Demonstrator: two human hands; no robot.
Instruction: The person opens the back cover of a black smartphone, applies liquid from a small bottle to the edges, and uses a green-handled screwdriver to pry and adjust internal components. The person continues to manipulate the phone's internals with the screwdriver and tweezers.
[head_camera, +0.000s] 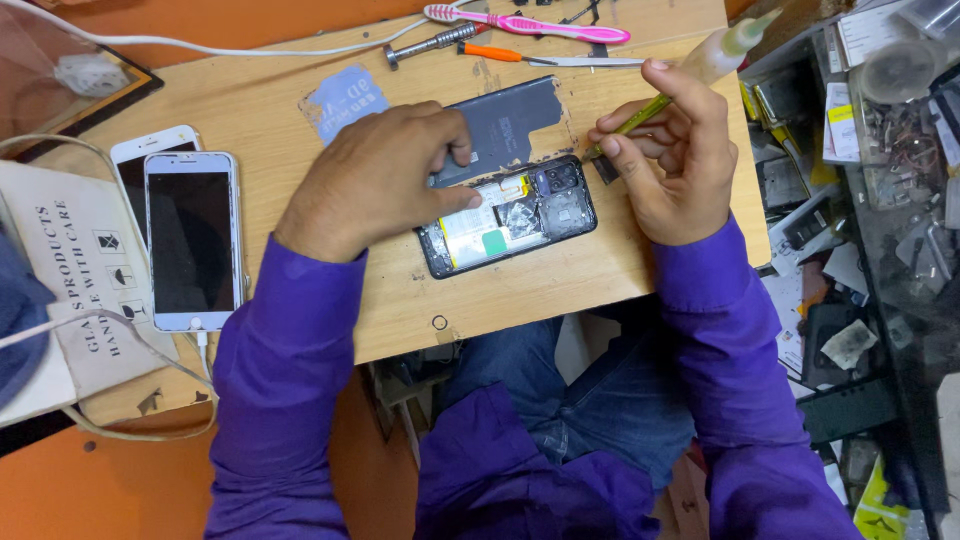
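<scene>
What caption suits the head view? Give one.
Left hand steadies an opened phone; right hand works a tool.

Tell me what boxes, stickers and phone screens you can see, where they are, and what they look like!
White phone: left side of the wooden table, upright rectangle, dark blank screen, cable plugged in below.
Second white phone: tucked behind the first, mostly hidden.
Cardboard box: far left, pale beige with black print and small symbols.
Blue sticker: on the table above the left hand, rounded, light blue.
Yellow labels: on the cluttered shelf, right of the right hand.
</scene>
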